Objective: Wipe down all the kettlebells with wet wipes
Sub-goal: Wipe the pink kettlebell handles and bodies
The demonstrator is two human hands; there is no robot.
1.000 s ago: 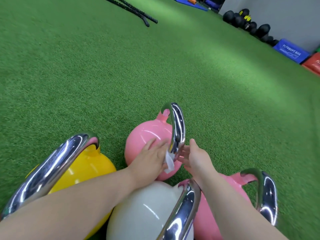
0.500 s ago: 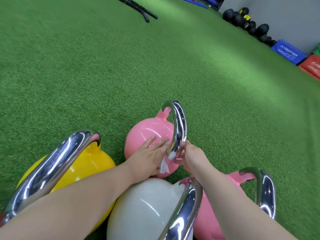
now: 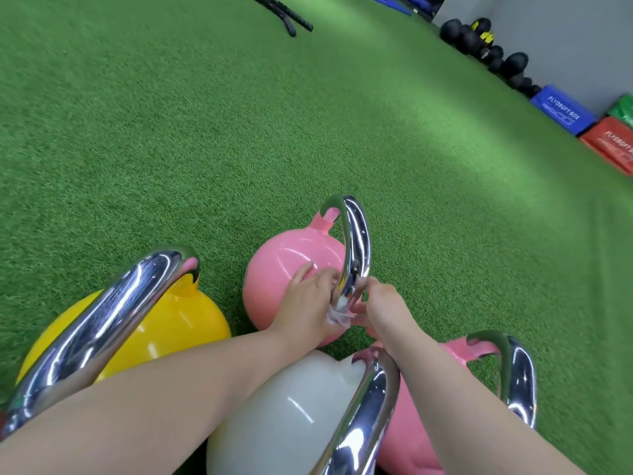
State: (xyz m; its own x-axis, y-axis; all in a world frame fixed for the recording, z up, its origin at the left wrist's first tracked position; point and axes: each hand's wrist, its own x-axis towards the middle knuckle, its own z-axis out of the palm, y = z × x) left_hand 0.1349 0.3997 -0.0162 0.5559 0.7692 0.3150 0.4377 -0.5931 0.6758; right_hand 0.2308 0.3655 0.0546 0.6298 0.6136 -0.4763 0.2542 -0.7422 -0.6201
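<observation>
Since a second ago the right hand has closed in from open beside the chrome handle to its base, fingers now curled and pinching the wet wipe there. In the head view, the left hand rests flat, fingers spread, on the far pink kettlebell, touching the wipe. That kettlebell stands on the green turf, beyond the yellow kettlebell, white kettlebell and near pink kettlebell.

Pink kettlebell, yellow kettlebell, white kettlebell, green turf.
</observation>
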